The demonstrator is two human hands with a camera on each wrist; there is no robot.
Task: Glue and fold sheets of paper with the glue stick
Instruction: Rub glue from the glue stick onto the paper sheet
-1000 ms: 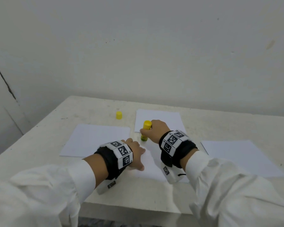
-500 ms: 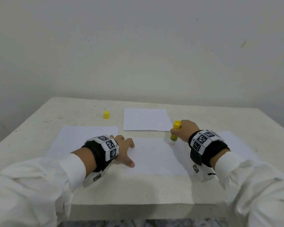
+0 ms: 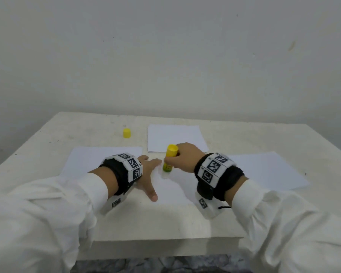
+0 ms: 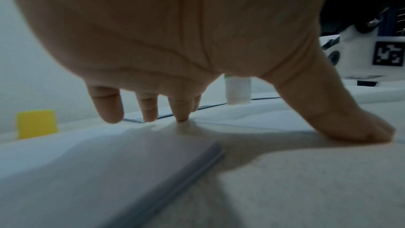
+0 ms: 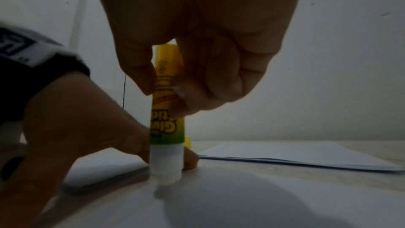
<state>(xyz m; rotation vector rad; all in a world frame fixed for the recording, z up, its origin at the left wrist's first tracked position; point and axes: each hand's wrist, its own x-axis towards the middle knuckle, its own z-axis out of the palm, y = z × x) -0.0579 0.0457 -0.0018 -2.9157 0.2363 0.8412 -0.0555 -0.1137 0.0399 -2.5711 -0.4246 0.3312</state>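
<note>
White wall stands behind the pale counter (image 3: pixel 185 223). On it, the right hand (image 3: pixel 182 157) pinches the glue stick (image 3: pixel 169 160) between thumb and curled fingers. The stick stands upright with its white end down on the middle sheet of paper (image 3: pixel 175 192). Half a second ago this hand and the stick were far out at the right side of that sheet. Now they have come over to the left and sit just beside the left hand (image 3: pixel 148 174); the right wrist view shows the white end right next to a left fingertip.

The left hand lies spread, fingers straight, with the thumb and fingertips pressing on the counter and on the near left edge of the middle sheet. It is in about the same spot on the paper as before.

Left of the left hand lies a stack of paper (image 3: pixel 87 161), partly under the wrist. Beyond the right hand lies another sheet (image 3: pixel 175 137), and a third one (image 3: pixel 268 170) lies to the right of the right wrist. The yellow cap (image 3: pixel 126 133) stands by itself beyond the left hand, well apart from the stick, just where it stood before.
</note>
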